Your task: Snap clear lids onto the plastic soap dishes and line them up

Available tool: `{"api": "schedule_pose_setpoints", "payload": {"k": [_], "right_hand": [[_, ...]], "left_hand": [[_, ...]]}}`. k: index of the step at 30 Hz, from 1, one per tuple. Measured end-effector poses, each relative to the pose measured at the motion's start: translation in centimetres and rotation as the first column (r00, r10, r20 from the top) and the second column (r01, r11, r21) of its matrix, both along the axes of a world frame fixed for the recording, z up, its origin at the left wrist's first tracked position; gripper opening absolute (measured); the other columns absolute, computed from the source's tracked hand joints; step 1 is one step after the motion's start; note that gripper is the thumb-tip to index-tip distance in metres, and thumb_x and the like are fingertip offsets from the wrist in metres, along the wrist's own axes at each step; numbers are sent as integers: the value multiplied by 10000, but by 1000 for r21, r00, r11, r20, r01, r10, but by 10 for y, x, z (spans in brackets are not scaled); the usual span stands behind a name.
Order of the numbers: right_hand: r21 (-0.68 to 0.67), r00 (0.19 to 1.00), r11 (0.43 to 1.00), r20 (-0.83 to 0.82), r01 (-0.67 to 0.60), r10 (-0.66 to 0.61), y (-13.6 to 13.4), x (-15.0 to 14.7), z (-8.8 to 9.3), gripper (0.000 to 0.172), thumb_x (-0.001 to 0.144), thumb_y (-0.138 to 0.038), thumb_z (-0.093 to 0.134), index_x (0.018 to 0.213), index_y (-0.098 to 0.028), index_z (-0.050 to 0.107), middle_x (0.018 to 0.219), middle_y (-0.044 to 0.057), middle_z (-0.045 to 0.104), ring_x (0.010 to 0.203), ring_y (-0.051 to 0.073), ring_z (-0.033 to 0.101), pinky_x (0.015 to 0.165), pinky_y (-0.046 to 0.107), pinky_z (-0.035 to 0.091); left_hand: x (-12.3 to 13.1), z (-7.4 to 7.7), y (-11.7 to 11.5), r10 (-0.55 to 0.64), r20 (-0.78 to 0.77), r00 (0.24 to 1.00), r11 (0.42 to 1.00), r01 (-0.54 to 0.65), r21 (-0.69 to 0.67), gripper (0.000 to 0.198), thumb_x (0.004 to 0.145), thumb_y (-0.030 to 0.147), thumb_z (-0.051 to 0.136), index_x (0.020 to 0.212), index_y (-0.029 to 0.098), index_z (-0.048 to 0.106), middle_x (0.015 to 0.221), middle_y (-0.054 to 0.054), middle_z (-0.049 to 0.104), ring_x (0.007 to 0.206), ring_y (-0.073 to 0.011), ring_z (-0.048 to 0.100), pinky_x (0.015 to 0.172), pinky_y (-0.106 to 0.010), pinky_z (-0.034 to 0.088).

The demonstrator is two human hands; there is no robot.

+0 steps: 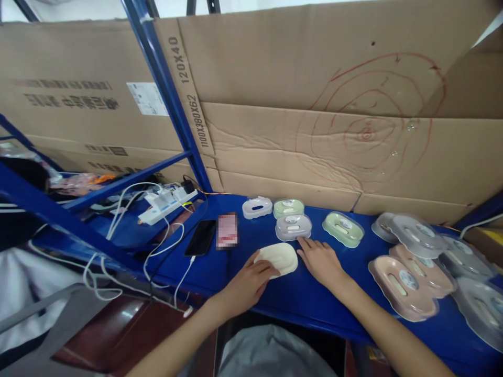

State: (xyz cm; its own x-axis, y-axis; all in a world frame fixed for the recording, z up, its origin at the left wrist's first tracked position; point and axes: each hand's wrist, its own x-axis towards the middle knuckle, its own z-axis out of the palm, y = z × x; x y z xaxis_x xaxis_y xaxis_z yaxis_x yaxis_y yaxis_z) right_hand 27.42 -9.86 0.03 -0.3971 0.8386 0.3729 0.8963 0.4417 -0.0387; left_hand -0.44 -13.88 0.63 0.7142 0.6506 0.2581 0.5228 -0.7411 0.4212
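Note:
A cream oval dish (286, 258) lies on the blue tabletop (291, 298) in front of me. My left hand (251, 277) grips its left end, fingers curled over the edge. Just right of the dish, my right hand (319, 259) rests on the table with its fingers spread, holding nothing. Beyond its fingertips is a grey-lilac oval dish (293, 228) under a clear cover, in front of a green one (288, 208). A pale lilac piece with an oval opening (257, 208) stands to their left, and another covered green dish (343, 229) is to the right.
Covered pink dishes (403, 287) and grey dishes (418, 235) are piled at the right. A black phone (200, 237), a blurred pink item (227, 230), white cables and a power strip (167, 204) are at the left. Cardboard (275, 141) stands behind the table, beside a blue post (168, 99).

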Motion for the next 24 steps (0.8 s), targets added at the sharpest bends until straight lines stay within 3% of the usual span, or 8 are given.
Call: {"api": "schedule_pose_setpoints", "payload": {"k": [3,5,8,10,12,15,19,24], "right_hand": [[39,994,994,-37,-102,103,5,-2,10,402,1124,-305,414,1413,-177,663,1302,168,755,1165,288,723,985,460,564],[47,952,952,-41,-303,305,2,-5,10,395,1114,-365,478,1437,-206,640,1391,137,717,1294,280,658,1070,463,523],[20,871,872,-23,-490,490,-1,-10,2,405,1080,-405,566,1417,-194,644,1367,129,725,1287,284,652,1095,474,506],[10,877,878,-49,-478,478,-1,-11,-5,392,1072,-388,582,1401,-187,653,1337,132,735,1248,279,671,1067,467,522],[10,898,903,-95,-430,429,1,-9,-10,367,1076,-358,573,1392,-194,662,1337,138,734,1229,276,683,1031,464,542],[3,922,931,-138,-364,361,4,-1,-11,332,1090,-322,538,1367,-210,683,1326,138,742,1195,282,704,985,470,566],[-72,925,944,-235,-322,297,8,6,-10,407,1101,-333,518,1487,-226,589,1409,137,703,1252,271,691,1024,473,578],[-47,883,960,-406,-276,234,4,9,-11,591,1083,-321,553,1646,-254,385,1565,149,576,1438,265,580,1125,454,564]], "left_hand": [[-5,11,41,-93,17,995,995,93,31,463,975,26,477,1328,262,663,1371,-71,712,1351,-177,638,1241,-421,452],[-10,22,78,65,-68,996,992,-57,108,466,984,24,472,1334,264,664,1413,-67,694,1363,-167,627,1182,-357,496],[-15,38,134,354,-183,917,924,-313,222,428,972,71,563,1361,226,652,1458,-146,654,1397,-291,602,1196,-524,458],[-16,43,162,440,-231,868,891,-390,235,394,933,97,649,1321,168,663,1416,-220,659,1356,-381,621,1145,-622,461],[-16,44,176,469,-290,834,881,-417,224,325,919,112,681,1242,147,691,1325,-228,703,1270,-401,673,1065,-601,519],[-16,43,172,459,-350,817,888,-416,195,224,960,145,650,1171,177,715,1266,-169,739,1189,-355,719,974,-484,577],[-22,50,141,422,-346,838,907,-391,157,206,1024,228,603,1204,228,705,1267,-88,748,1138,-293,740,958,-417,585],[-27,59,94,287,-122,950,947,-262,183,183,1059,254,560,1189,237,687,1131,-57,765,988,-249,758,812,-371,606]]}}
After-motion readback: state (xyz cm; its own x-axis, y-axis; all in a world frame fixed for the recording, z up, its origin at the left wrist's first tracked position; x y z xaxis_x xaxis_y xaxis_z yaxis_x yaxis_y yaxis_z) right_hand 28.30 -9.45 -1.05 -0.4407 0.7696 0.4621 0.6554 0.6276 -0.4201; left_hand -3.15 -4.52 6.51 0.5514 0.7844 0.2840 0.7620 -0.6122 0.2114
